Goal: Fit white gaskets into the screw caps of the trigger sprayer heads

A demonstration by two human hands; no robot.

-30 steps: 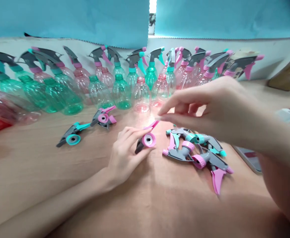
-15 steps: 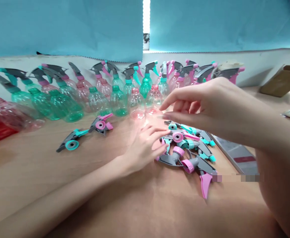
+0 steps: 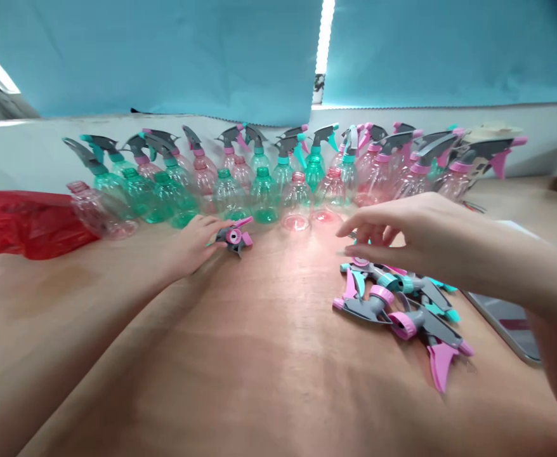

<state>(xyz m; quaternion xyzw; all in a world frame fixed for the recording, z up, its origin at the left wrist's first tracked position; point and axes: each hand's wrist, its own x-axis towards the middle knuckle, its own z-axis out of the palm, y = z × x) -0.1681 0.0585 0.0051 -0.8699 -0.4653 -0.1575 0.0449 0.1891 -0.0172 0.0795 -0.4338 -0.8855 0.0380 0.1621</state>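
Note:
My left hand is low over the table at left, fingers forward and apart, with the fingertips at a grey and pink spray head. Whether they touch it is unclear. A sliver of teal shows by the fingers; the rest of that piece is hidden. My right hand hovers above a pile of grey, pink and teal spray heads, thumb and index finger apart, other fingers curled, nothing visible between them. Uncapped bottles, such as a clear pink bottle and a green bottle, stand beyond my hands.
Behind the uncapped bottles stand several bottles with spray heads fitted along the wall. A red plastic bag lies at far left beside a tilted pink bottle. A flat, phone-like device lies right of the pile.
My left hand has moved left from the pile to the separate spray heads, covering the teal one. My right hand stays above the pile. The view has swung left.

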